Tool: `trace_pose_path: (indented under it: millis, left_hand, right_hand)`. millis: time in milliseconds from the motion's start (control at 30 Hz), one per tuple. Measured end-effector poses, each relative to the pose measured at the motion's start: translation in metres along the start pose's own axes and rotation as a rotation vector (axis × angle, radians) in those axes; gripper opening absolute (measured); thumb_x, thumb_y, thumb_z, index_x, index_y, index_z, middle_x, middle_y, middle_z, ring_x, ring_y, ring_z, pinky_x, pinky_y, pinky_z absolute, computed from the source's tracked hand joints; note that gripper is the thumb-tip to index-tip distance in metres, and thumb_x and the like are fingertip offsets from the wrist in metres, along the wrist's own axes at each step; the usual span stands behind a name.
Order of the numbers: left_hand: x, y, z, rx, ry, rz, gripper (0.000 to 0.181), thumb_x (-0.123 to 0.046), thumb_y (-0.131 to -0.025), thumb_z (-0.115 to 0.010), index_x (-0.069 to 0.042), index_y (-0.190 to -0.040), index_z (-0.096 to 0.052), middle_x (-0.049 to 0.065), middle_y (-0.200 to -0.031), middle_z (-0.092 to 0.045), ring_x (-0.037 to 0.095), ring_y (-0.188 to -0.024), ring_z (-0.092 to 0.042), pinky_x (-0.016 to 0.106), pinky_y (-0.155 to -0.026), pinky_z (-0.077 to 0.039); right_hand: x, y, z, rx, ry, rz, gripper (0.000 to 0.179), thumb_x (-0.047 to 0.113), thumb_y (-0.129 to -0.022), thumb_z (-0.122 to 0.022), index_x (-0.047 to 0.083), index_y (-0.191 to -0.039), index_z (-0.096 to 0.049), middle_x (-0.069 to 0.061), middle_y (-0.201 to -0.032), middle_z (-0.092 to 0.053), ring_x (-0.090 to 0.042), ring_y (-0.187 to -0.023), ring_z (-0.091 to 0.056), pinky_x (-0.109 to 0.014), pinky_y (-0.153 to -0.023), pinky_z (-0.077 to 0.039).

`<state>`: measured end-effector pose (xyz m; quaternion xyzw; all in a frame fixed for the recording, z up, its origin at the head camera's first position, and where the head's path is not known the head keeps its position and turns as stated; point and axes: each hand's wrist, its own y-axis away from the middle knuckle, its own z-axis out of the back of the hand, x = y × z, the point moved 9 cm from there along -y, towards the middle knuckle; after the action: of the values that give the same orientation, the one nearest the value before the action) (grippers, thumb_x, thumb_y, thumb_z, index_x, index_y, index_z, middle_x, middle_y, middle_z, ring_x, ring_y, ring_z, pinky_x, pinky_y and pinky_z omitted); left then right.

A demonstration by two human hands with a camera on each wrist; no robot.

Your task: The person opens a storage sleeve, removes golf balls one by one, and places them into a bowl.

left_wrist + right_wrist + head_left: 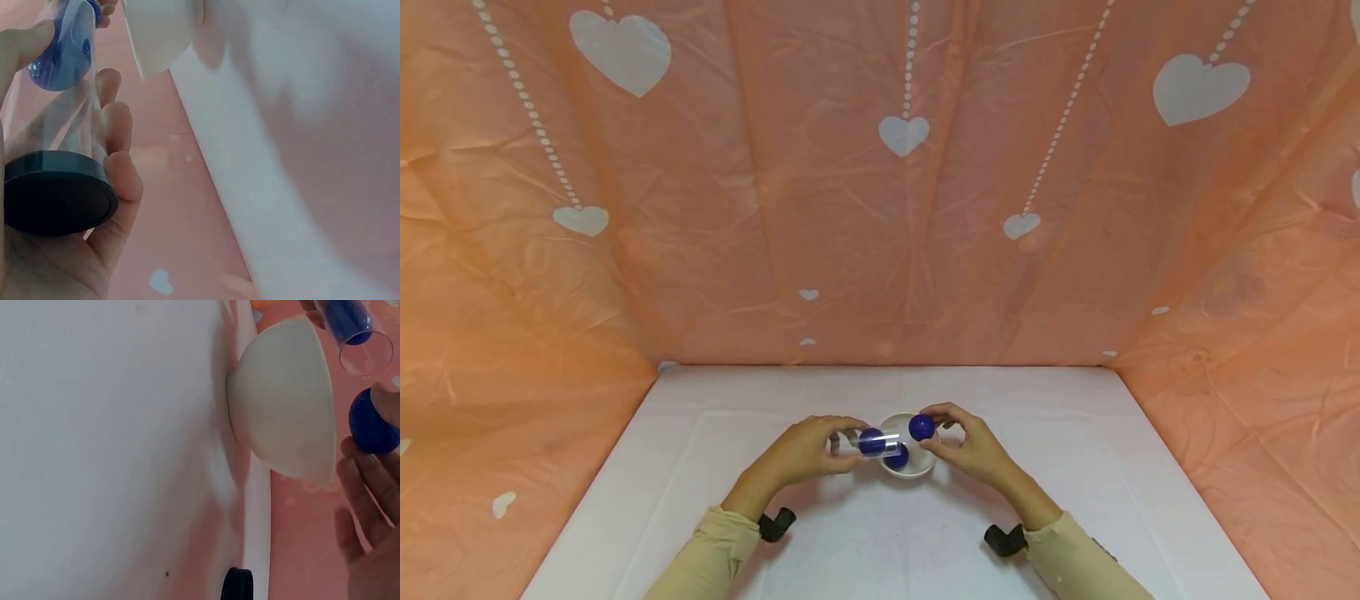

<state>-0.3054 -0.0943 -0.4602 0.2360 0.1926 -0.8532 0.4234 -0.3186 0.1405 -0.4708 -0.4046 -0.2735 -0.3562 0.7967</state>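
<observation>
My left hand (808, 448) grips a clear tube (69, 119) with a black cap (59, 197) on its near end. Inside the tube sits a blue ball (871, 442); the tube lies tilted, its open mouth (367, 355) facing right. My right hand (970, 446) pinches a second blue ball (922, 427) between thumb and fingers, a short way from the tube's mouth. Beneath both hands stands a white bowl (281, 400). Another blue ball (897, 456) shows in the bowl, partly hidden behind the tube's end.
A white-covered table (865, 542) carries the bowl. Orange sheeting with white hearts (835, 208) hangs behind and on both sides. Black wrist-mounted pieces (777, 525) stick out inward from both sleeves, low over the table.
</observation>
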Motion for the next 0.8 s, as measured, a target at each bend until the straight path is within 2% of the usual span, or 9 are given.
trace_pose_path:
  millis: [167,333,433,600,800]
  left_hand:
    - [-0.0003,0.0,-0.0005,0.0,-0.006,-0.004,0.046,-0.027,-0.091,-0.086,-0.023,-0.135,-0.074,-0.013,-0.107,-0.075,0.007,-0.088,-0.063,0.03,-0.073,-0.05]
    - [-0.003,0.0008,0.0014,-0.012,-0.004,-0.015,0.046,-0.027,-0.091,-0.086,-0.024,-0.134,-0.074,-0.013,-0.107,-0.075,0.007,-0.087,-0.063,0.029,-0.073,-0.05]
    - [-0.0041,0.0012,0.0029,-0.023,-0.005,-0.023,0.045,-0.028,-0.09,-0.087,-0.024,-0.134,-0.075,-0.013,-0.106,-0.075,0.008,-0.086,-0.063,0.028,-0.072,-0.05]
    - [-0.0039,0.0012,0.0029,-0.024,-0.009,-0.028,0.045,-0.028,-0.09,-0.087,-0.025,-0.134,-0.075,-0.013,-0.106,-0.076,0.008,-0.086,-0.064,0.028,-0.072,-0.05]
    - [-0.0036,0.001,0.0012,-0.015,-0.01,-0.022,0.045,-0.027,-0.09,-0.086,-0.024,-0.133,-0.075,-0.012,-0.106,-0.076,0.008,-0.087,-0.065,0.029,-0.072,-0.051]
  right_hand:
    - [-0.0014,0.0012,0.0023,-0.01,0.101,0.01,0.041,0.016,-0.088,-0.09,0.013,-0.126,-0.073,0.004,-0.109,-0.077,-0.02,-0.103,-0.069,-0.056,-0.09,-0.051]
    - [-0.0021,0.0019,0.0021,-0.016,0.149,0.02,0.043,0.016,-0.087,-0.091,0.012,-0.126,-0.073,0.003,-0.109,-0.076,-0.028,-0.104,-0.069,-0.048,-0.09,-0.049]
    - [-0.0026,0.0024,0.0018,-0.023,0.165,0.038,0.043,0.015,-0.086,-0.092,0.011,-0.125,-0.073,0.003,-0.107,-0.076,-0.028,-0.102,-0.068,-0.045,-0.089,-0.048]
    - [-0.004,0.0028,-0.0004,-0.02,0.175,0.065,0.044,0.013,-0.086,-0.092,0.01,-0.125,-0.073,0.002,-0.107,-0.076,-0.025,-0.098,-0.067,-0.048,-0.087,-0.046]
    - [-0.0038,0.0034,-0.0029,-0.017,0.181,0.083,0.045,0.012,-0.084,-0.093,0.01,-0.124,-0.073,0.001,-0.112,-0.076,-0.025,-0.097,-0.065,-0.041,-0.089,-0.043]
